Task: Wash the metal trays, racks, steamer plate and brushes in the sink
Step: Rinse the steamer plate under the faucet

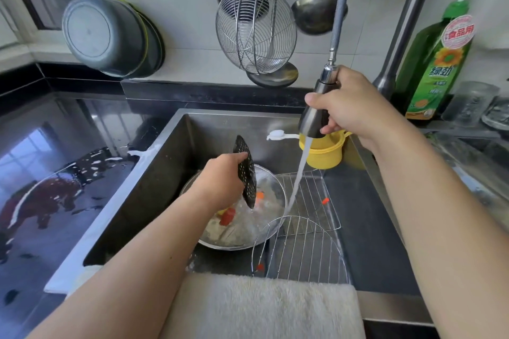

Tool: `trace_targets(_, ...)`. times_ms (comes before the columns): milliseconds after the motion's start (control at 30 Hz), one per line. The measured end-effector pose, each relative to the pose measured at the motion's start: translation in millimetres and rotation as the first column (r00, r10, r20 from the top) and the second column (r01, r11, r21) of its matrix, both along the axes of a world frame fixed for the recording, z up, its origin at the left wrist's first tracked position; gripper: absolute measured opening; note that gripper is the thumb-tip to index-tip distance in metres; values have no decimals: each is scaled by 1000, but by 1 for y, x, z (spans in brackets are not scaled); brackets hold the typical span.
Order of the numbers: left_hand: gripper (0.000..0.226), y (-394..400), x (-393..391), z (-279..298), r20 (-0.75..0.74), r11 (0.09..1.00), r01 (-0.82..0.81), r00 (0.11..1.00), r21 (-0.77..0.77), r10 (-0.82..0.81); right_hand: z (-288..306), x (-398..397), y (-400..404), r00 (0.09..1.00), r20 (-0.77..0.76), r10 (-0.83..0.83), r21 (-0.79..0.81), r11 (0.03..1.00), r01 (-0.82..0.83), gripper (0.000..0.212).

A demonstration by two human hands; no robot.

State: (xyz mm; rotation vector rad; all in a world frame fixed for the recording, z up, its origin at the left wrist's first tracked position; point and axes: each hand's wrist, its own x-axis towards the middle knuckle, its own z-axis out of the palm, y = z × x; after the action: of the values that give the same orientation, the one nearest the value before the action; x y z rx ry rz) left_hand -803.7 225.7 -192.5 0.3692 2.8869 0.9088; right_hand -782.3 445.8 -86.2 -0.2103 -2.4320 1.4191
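Observation:
My left hand (220, 179) grips a dark perforated steamer plate (246, 170), held on edge and upright over a round metal basin (271, 231) in the sink (170, 162). The basin holds foamy water and orange-red items, perhaps brushes. My right hand (355, 110) holds the pull-out faucet spray head (316, 115); water streams from it down to the basin's right rim. A rectangular wire rack (314, 201) lies flat on the sink floor at the right. A round wire rack (305, 253) leans at the sink's front over it.
A yellow cup (325, 151) and a white brush (278, 135) sit at the sink's back right. A beige towel (261, 308) drapes over the front edge. Ladles and a wire skimmer (256, 27) hang above. A green detergent bottle (438, 63) stands right; wet black counter (55, 173) lies left.

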Motion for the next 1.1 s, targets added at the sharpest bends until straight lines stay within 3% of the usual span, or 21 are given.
trace_targets(133,65,-1,-1,4,-276,997,0,961,-74,-21,0,1,-2,1000,2,22,-16,1000,-22,25)
trace_targets(200,42,-1,-1,6,-390,994,-45,921,-95,5,0,1,-2,1000,7,19,-8,1000,-18,25)
trace_targets(267,16,0,1,8,-407,995,-71,913,-75,35,0,1,0,1000,11,0,20,1000,0,24)
trace_targets(333,10,-1,0,7,-304,997,-67,949,45,78,0,1,5,999,2,-33,57,998,32,22)
trace_targets(400,17,-2,-3,4,-87,961,-126,985,247,152,0,1,8,998,-9,-60,85,995,60,22)
trace_targets(500,22,-6,-9,-2,383,733,-374,909,568,167,-2,-1,5,997,-21,-80,77,994,81,22)
trace_targets(567,21,-7,-11,-6,545,607,-478,834,635,87,-5,-4,1,997,-40,-72,61,995,74,21)
trace_targets(700,14,-3,-11,-8,555,620,-445,832,647,18,-11,-9,-7,993,-95,-65,63,995,71,23)
trace_targets(867,33,2,-7,-7,595,663,-386,795,642,-114,-17,-14,-12,987,-150,-63,64,995,74,24)
trace_targets(1100,45,4,-6,-10,573,656,-311,788,688,-227,-16,-10,-34,979,-179,96,-114,986,-118,14)
